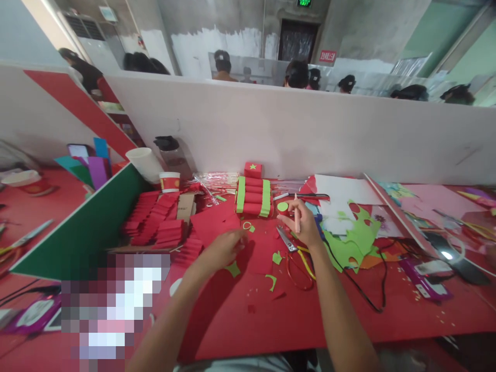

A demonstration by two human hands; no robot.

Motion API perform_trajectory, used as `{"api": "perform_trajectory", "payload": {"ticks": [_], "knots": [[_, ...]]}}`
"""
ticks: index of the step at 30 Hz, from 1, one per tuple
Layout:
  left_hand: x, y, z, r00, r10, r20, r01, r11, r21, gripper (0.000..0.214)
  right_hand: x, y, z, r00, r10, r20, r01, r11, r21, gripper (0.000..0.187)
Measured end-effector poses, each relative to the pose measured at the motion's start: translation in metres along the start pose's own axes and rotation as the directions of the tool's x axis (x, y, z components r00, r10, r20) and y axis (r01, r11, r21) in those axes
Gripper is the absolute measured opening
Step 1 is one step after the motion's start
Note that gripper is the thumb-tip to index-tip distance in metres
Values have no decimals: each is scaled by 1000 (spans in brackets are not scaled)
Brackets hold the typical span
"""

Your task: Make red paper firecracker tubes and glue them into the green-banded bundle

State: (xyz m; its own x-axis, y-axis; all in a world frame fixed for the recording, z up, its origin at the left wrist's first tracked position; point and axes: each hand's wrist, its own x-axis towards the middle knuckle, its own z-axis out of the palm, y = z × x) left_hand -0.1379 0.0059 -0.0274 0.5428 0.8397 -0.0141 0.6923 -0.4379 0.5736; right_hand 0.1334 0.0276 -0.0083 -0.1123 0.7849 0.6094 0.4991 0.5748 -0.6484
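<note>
My right hand (306, 222) is closed, with a small red paper roll (283, 207) capped by a green disc between finger and thumb. A slim pale pink stick (297, 214), like a pen, stands upright in the same hand. My left hand (227, 247) hovers over red paper with its fingers curled together; whatever they may hold is hidden. Beyond the hands sits a bundle of red paper rolls (253, 197) with green bands at both ends. Behind it is a red block (253, 169) with a green star. Scissors (291, 243) lie by my right wrist.
Folded red paper strips (155, 217) are piled on the left, beside a paper cup (169, 182) and a dark-capped bottle (170, 155). Cut green sheets (354, 237) and a black cable (364, 299) lie right. A white partition (271, 129) rises behind; people are beyond it.
</note>
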Motion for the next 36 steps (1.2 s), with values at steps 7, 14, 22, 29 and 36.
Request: {"api": "perform_trajectory", "payload": {"ticks": [7, 14, 22, 29, 36], "knots": [[-22, 3, -12, 994, -62, 91, 65, 998, -26, 22, -7, 10, -8, 989, -144, -15, 141, 980, -140, 18], [-36, -2, -19, 990, -88, 109, 89, 996, -6, 24, -8, 20, -10, 977, -158, -143, 125, 968, -217, 21], [-48, -29, -43, 981, -194, 6, 189, 965, 179, 30, -11, 22, -11, 958, -87, -272, 44, 986, -159, 24], [-37, -27, -40, 985, -162, -60, 171, 962, 215, 32, -10, 19, -13, 948, -72, -311, 50, 996, -79, 26], [-19, -1, -20, 999, 40, 29, -45, 980, 193, 43, -9, 26, -22, 906, -29, -422, -11, 996, -92, 34]]}}
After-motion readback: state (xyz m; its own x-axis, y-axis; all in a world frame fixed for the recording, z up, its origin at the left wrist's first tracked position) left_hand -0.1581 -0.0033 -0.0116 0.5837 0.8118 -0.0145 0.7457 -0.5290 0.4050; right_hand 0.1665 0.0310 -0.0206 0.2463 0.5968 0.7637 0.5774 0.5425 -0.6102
